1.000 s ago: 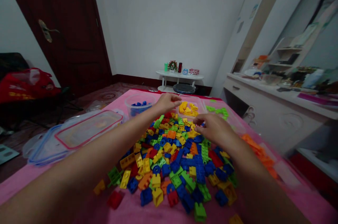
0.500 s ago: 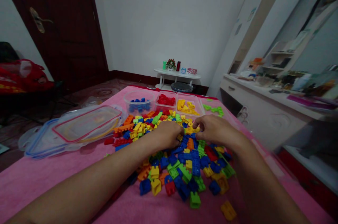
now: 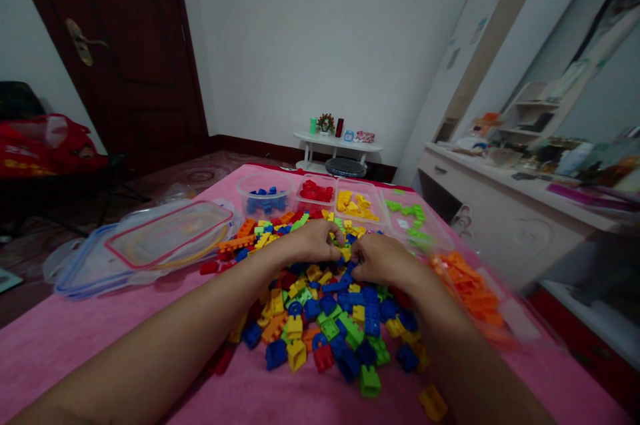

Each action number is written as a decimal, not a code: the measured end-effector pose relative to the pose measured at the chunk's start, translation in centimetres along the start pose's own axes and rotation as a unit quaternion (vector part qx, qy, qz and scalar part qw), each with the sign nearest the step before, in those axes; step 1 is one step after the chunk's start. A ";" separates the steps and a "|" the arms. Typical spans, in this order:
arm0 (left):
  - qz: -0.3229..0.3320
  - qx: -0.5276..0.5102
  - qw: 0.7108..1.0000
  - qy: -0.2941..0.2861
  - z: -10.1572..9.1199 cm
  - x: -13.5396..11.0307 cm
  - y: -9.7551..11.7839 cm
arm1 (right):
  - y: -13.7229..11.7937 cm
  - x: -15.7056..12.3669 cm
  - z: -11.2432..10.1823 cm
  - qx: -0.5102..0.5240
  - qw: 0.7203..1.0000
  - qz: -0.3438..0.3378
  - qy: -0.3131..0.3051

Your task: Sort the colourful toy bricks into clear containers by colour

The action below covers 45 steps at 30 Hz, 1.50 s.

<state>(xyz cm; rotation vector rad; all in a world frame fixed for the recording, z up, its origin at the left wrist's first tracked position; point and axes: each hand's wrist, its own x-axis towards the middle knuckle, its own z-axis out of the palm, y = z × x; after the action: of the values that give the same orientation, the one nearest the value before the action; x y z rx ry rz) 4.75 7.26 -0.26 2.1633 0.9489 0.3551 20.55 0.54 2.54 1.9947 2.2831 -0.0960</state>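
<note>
A heap of toy building blocks [image 3: 327, 328] in blue, yellow, green, red and orange is spread over the pink cloth [image 3: 125, 351]. Over the heap's middle, my left hand [image 3: 317, 241] has its fingers curled, with a yellow building block [image 3: 345, 253] at the fingertips. My right hand [image 3: 379, 258] is close beside it on the right, fingers bent down into the blocks near a blue piece [image 3: 345, 278]. What those right fingers hold, if anything, is hidden. Both hands are near each other but appear apart.
Behind the heap stand clear containers of blue blocks [image 3: 267, 201], red blocks [image 3: 316, 191], yellow blocks [image 3: 356, 205] and green blocks [image 3: 410, 215]. Orange blocks [image 3: 470, 288] lie in another container beyond my right forearm. Stacked clear lids [image 3: 170, 235] rest at the left.
My right hand has moved left and down, and its spread fingers have closed in. My left hand has shifted slightly left and up. The orange blocks at the right have come into sight.
</note>
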 end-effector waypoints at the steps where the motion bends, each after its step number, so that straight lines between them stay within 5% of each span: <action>1: -0.025 -0.074 0.997 -0.005 -0.1 0.1 0.0 | 0.4 -0.1 -0.3 0.013 1.000 -0.003 0.001; 4: -0.086 -0.297 0.951 -0.013 -0.5 0.2 0.3 | 1.6 -0.5 -1.5 0.048 0.997 0.017 0.052; 8: -0.122 -0.501 0.853 -0.086 -0.9 0.4 0.4 | 1.7 -0.5 -2.6 0.113 0.979 0.022 0.170; 12: -0.112 -0.602 0.772 -0.167 -0.5 0.5 0.2 | 0.1 0.0 -2.3 0.228 0.941 -0.018 0.248; 16: -0.118 -0.645 0.740 -0.151 -0.4 0.5 0.4 | -0.1 0.2 -2.1 0.264 0.910 -0.028 0.317; 20: -0.131 -0.626 0.768 -0.042 -3.3 1.0 0.9 | 0.9 -0.1 -2.6 0.265 0.900 -0.030 0.345; 23: -0.091 -0.521 0.842 0.107 -7.5 2.1 0.5 | 1.4 -0.2 -2.8 0.274 0.899 -0.025 0.340; 26: -0.081 -0.304 0.912 0.264 -12.1 3.7 -1.5 | 1.6 -0.2 -2.9 0.282 0.898 -0.019 0.337; 30: -0.118 -0.033 0.934 0.337 -15.4 5.2 -5.0 | 1.9 -0.1 -2.8 0.260 0.905 -0.001 0.336; 33: -0.085 0.140 0.915 0.368 -14.3 5.5 -5.8 | 2.1 0.2 -2.5 0.203 0.928 0.014 0.313; 36: 0.000 0.189 0.934 0.304 -10.8 4.9 -4.4 | 2.7 0.7 -1.7 0.146 0.964 0.033 0.219; 40: 0.078 0.202 0.973 0.083 -6.5 2.2 -1.7 | 3.6 1.2 -0.3 0.088 0.992 0.033 0.079; 42: 0.083 0.250 0.965 -0.004 -5.3 0.5 -0.9 | 3.7 1.3 0.2 0.070 0.996 0.032 0.047; 45: 0.098 0.335 0.936 -0.052 -4.7 -1.4 -0.6 | 3.2 1.2 0.5 0.052 0.997 0.040 0.039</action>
<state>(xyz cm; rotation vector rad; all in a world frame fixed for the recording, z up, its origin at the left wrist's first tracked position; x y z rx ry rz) 1.17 8.93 2.61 2.8766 0.8741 -0.0069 23.57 2.09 2.00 2.1751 2.2868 -0.1349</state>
